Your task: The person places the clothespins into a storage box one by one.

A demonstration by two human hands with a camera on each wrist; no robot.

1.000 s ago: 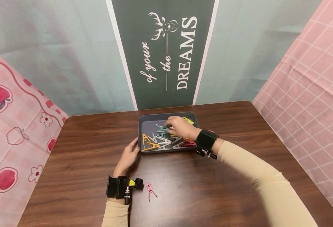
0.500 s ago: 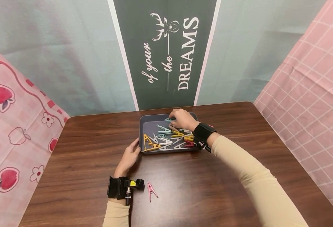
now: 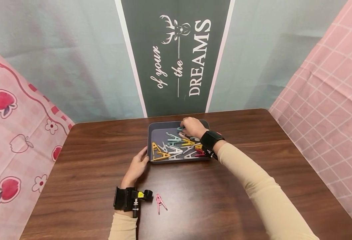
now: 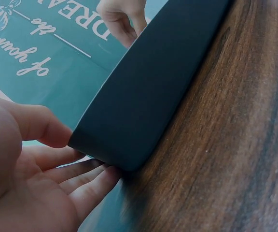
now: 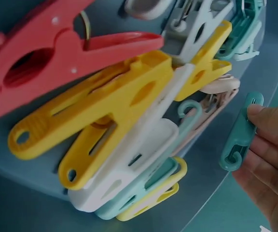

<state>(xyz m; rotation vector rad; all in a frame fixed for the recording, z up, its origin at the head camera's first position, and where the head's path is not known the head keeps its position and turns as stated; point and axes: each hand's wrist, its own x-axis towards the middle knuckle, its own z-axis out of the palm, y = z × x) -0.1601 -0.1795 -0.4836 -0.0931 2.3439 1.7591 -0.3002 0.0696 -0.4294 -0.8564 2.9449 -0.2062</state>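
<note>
My left hand [image 3: 138, 165] holds the front left corner of a dark grey tray [image 3: 155, 126]; in the left wrist view the thumb lies at the rim and the fingers at the corner's side. Over the back right part of the tray, my right hand [image 3: 192, 126] pinches a teal clothespin [image 5: 241, 133] between thumb and fingers. Many clothespins lie in the tray, among them orange ones [image 3: 163, 155], a white one [image 3: 174, 149], a yellow one [image 5: 93, 104] and a red one [image 5: 71, 58]. Beneath the right forearm, the tray's right end is partly hidden.
A pink clothespin [image 3: 160, 203] lies on the brown wooden table [image 3: 205, 203], in front of the tray and right of the left wrist. Behind the table hangs a grey-green curtain [image 3: 104, 66] with lettering, and pink cloths flank both sides.
My right hand has moved from the middle of the tray toward its back right, carrying the teal clothespin, then dipped slightly. The left hand stays at the tray's corner.
</note>
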